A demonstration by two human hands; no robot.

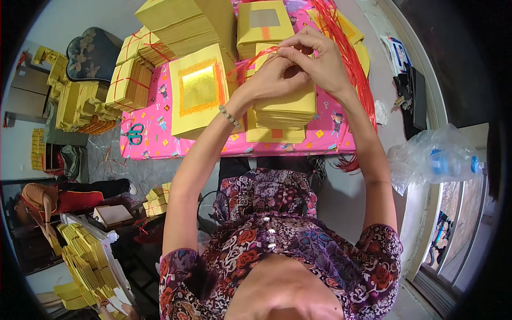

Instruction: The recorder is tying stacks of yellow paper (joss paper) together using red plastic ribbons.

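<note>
A thick stack of yellow paper sheets (284, 111) sits near the table's front edge, under my hands. Red plastic string (265, 52) runs across its top and trails off to the left. My left hand (273, 78), a beaded bracelet at its wrist, is closed at the string; its fingertips are partly hidden. My right hand (321, 63) pinches the string with thumb and forefinger, close above the left hand. To the left stands a yellow stack with a gold foil square (201, 88) framed in orange on its top sheet.
A pink patterned cloth (160, 143) covers the table. Teal-handled scissors (135, 134) lie at its left. Tied yellow bundles (129, 84) and a tall stack (184, 26) stand behind. Long red strings (358, 80) hang at the right. Another person (40, 205) bends at the far left.
</note>
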